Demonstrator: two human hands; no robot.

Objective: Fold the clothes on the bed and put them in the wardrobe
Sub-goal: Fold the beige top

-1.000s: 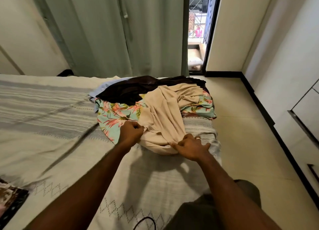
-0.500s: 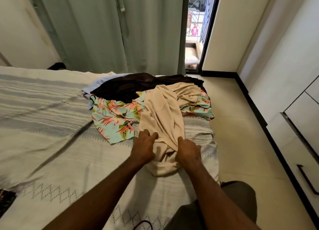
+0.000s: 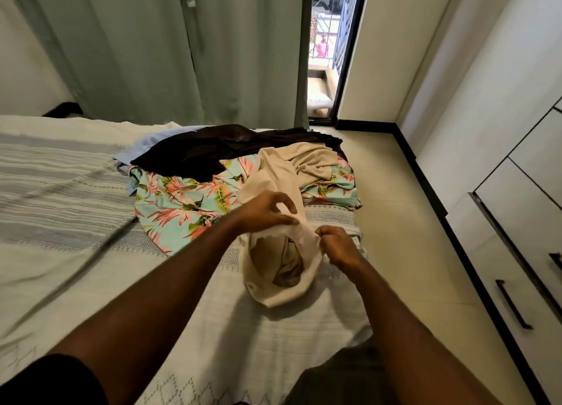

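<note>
A beige garment lies across the pile at the bed's far right corner. Its near end is lifted off the bedspread and hangs open like a tube. My left hand pinches the upper rim of that opening. My right hand grips the same rim on the right side. Under the beige garment lies a floral turquoise garment. A dark brown garment and a pale blue one sit behind it. The white wardrobe stands at the right, its doors closed.
The bed has a pale striped bedspread stretching to the left. Green curtains hang behind the bed beside an open balcony door. A strip of tiled floor runs between the bed and the wardrobe.
Both hands left the bedspread and rose with the beige garment's near end, which now hangs open between them. The garment has slid toward me off the pile.
</note>
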